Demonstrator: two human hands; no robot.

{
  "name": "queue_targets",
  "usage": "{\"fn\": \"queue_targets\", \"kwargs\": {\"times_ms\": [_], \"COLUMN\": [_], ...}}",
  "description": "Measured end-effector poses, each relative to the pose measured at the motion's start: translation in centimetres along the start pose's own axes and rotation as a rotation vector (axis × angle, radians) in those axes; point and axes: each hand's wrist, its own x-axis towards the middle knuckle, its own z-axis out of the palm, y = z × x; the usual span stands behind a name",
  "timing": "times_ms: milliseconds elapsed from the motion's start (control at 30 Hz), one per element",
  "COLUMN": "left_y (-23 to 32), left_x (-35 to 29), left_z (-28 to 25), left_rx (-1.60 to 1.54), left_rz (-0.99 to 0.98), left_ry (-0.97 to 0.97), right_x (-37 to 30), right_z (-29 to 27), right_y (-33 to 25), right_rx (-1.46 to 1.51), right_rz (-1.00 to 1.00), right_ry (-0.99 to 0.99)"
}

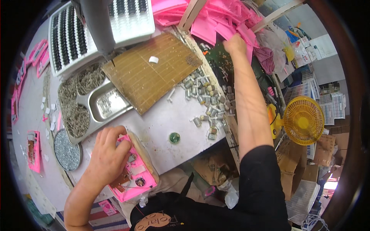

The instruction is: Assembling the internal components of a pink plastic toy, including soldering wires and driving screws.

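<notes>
At the near left of the table, my left hand (108, 154) is closed over a pink plastic casing (146, 167) that lies tilted at the table's edge. Inside the casing show a brown circuit board (120, 181), a small round metal part (140, 181) and thin wires. My right arm stretches far forward, and my right hand (236, 45) is at a heap of pink plastic panels (204, 29). Its fingers are mostly hidden, so whether it grips a panel cannot be made out. Small metal motors (208, 96) lie loose between the two hands.
A metal tray (110, 104) holds many small screws. Beside it are a round dish (68, 150) of small metal bits, a brown board (154, 65) and a white rack (102, 34) of black parts. A grey post (96, 27) hangs overhead; a yellow fan (303, 120) stands right.
</notes>
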Motion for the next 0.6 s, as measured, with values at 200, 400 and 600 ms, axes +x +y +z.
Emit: {"fn": "queue_targets", "kwargs": {"times_ms": [200, 400, 600], "left_y": [0.2, 0.0, -0.9], "left_x": [-0.9, -1.2, -2.1], "left_z": [0.2, 0.0, 0.0], "left_rx": [0.03, -0.021, -0.121], "left_rz": [-0.036, -0.056, -0.07], "left_ry": [0.025, 0.041, 0.064], "right_x": [4.3, 9.8, 11.1], "right_z": [7.1, 5.9, -2.2], "right_y": [0.9, 3.3, 5.1], "right_rx": [0.043, -0.226, -0.723], "right_rz": [0.714, 0.229, -0.232], "right_ry": [0.016, -0.205, 0.091]}}
